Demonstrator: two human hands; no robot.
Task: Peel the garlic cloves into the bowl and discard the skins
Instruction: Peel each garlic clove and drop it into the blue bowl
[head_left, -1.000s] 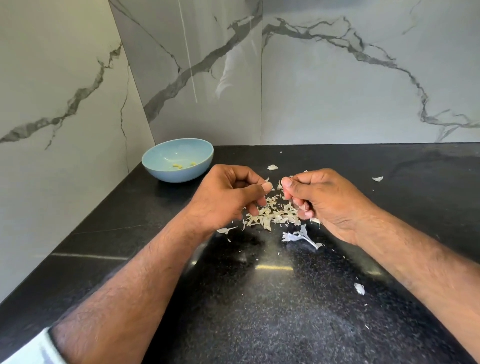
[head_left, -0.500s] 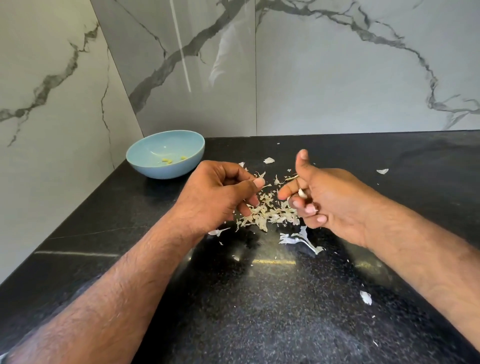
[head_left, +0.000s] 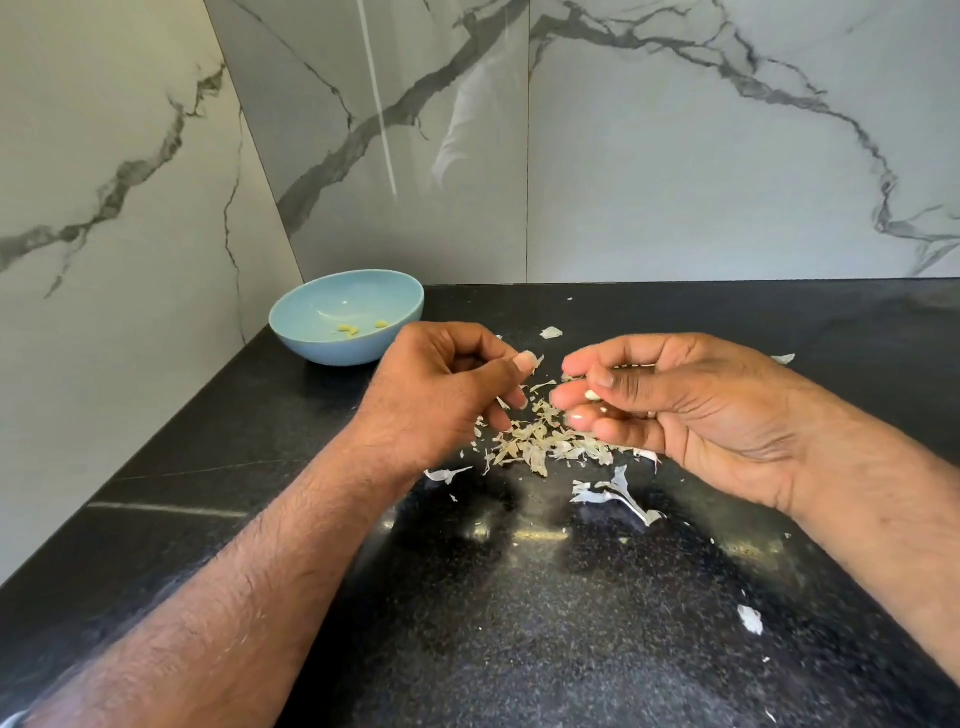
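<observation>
Fingers (head_left: 571, 400) of the right hand (head_left: 691, 410) are being kept curled around a small pale garlic clove (head_left: 592, 395), which is being pinched between the thumb and the fingertips, with the palm turned partly upward. The left hand (head_left: 441, 395) is being held just beside it, and its fingers are bent inward with the thumb pressed toward the index finger; a thin flake of skin seems to be caught at the thumb tip, but this cannot be told for sure. The two hands are near each other and are not touching. Both are being held above a pile of skins (head_left: 540, 441), which is lying on the black counter (head_left: 519, 623). Some loose pieces of skin are being seen around the pile, one larger strip (head_left: 613, 493) in front of it and one small piece (head_left: 749, 619) well apart at the right. The blue bowl (head_left: 322, 343) is standing in the corner, behind the left hand, and a few yellowish peeled cloves (head_left: 349, 328) are lying inside it. The marble wall (head_left: 675, 156) is rising behind the counter.
</observation>
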